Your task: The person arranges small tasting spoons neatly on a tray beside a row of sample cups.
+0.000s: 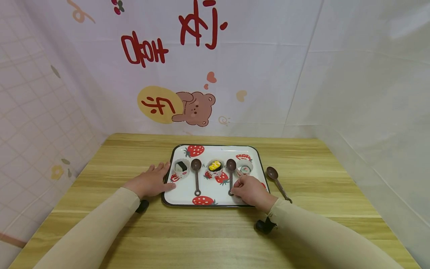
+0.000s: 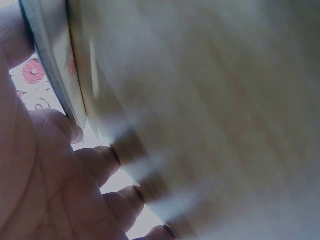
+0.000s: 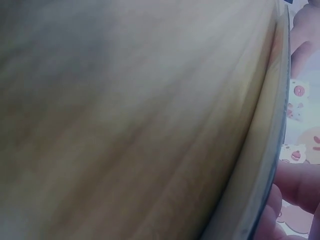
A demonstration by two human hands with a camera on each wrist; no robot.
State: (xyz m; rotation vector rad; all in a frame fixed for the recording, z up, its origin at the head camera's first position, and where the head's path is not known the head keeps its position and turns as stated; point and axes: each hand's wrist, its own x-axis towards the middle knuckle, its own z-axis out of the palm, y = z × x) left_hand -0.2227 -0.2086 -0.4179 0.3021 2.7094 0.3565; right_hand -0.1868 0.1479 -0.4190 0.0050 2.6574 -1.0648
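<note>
A white tray (image 1: pixel 181 198) with a dark rim and strawberry prints lies on the table. My left hand (image 1: pixel 152 181) rests at its left edge, fingers spread, thumb over the rim. With thumb and fingertips, my right hand (image 1: pixel 250 190) pinches the handle end of a brown spoon (image 1: pixel 231 166) lying upright in view between two cups. Another brown spoon (image 1: pixel 196 175) lies parallel on the tray. Three paper cups stand in a row: one with a rice ball (image 1: pixel 181 166), a middle one with yellow-topped sushi (image 1: pixel 215 166), and one with a sushi roll (image 1: pixel 245 170), its front partly behind the right hand.
A third brown spoon (image 1: pixel 277 182) lies slanted on the wooden table (image 1: pixel 201 231), just right of the tray. A white printed cloth (image 1: pixel 262 67) hangs behind the table, with pale cloth walls on both sides.
</note>
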